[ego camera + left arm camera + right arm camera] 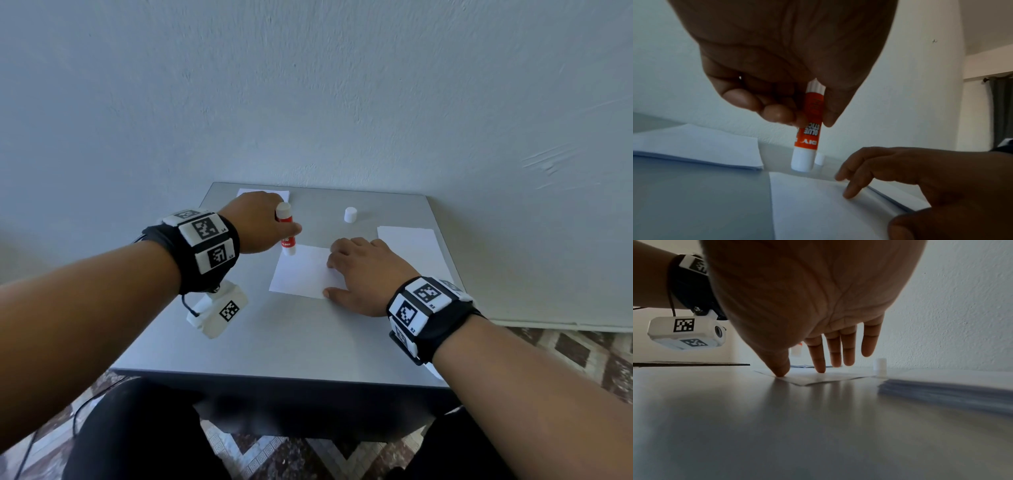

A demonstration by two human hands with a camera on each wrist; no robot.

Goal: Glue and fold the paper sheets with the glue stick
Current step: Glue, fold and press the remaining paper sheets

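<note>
The left hand point(255, 222) grips a red glue stick point(807, 129), held upside down, its label reading "GLUE STICK" and "DIY", at the far edge of a paper sheet point(301, 274). The right hand point(359, 274) presses the sheet with straight fingers on the grey counter point(274, 342), beside a pale wall point(308, 85).

I get soft, even daylight on the head view, with bowed edges from the wide lens. Both wrist views run dimmer: each palm is a dark, backlit mass, and the near tabletop point(797, 434) blurs away, carrying faint finger reflections. The paper stack point(953, 391) is smeared.
</note>
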